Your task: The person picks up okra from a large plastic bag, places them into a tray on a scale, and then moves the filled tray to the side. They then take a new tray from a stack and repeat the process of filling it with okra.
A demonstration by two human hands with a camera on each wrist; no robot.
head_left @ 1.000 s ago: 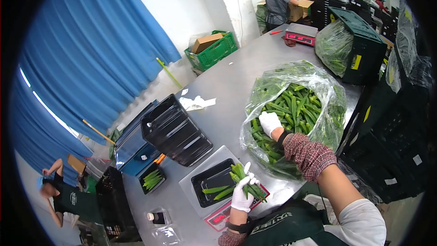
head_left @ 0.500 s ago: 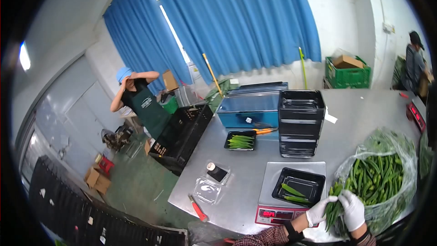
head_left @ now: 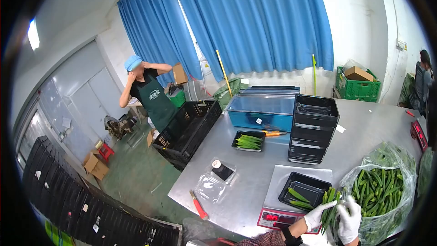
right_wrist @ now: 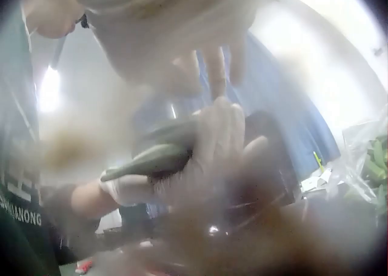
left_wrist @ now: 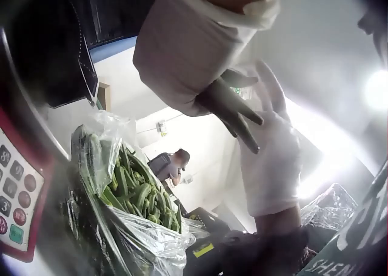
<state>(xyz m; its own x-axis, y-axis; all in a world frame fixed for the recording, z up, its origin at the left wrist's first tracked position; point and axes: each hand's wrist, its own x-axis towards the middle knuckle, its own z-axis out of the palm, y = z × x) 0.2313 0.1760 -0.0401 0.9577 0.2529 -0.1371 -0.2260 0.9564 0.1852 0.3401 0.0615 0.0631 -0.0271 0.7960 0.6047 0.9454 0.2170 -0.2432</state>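
In the head view, my white-gloved left hand (head_left: 320, 215) grips a bunch of okra (head_left: 329, 210) beside the scale's right edge. Close to the bunch is my right hand (head_left: 349, 221), also gloved, its fingers extended toward the pods. The left wrist view shows okra (left_wrist: 229, 106) jutting from the left hand, with the right hand (left_wrist: 271, 161) just past the tips. A black tray (head_left: 296, 178) with a few pods lies on the scale (head_left: 278, 173), which has a red front panel. Right of the hands stands a clear bag (head_left: 364, 155) full of okra. The right wrist view is blurred.
Stacked black trays (head_left: 314, 130) stand behind the scale, near a blue bin (head_left: 264, 114). A small tray of okra (head_left: 248, 141), a bottle (head_left: 222, 170) on clear plastic and a red-handled tool (head_left: 199, 207) lie leftward. A person (head_left: 152, 93) stands behind a black crate (head_left: 186, 132).
My right hand has come out of the okra bag and over to the bunch in my left hand. The head view has swung left, bringing the crate and floor into sight.
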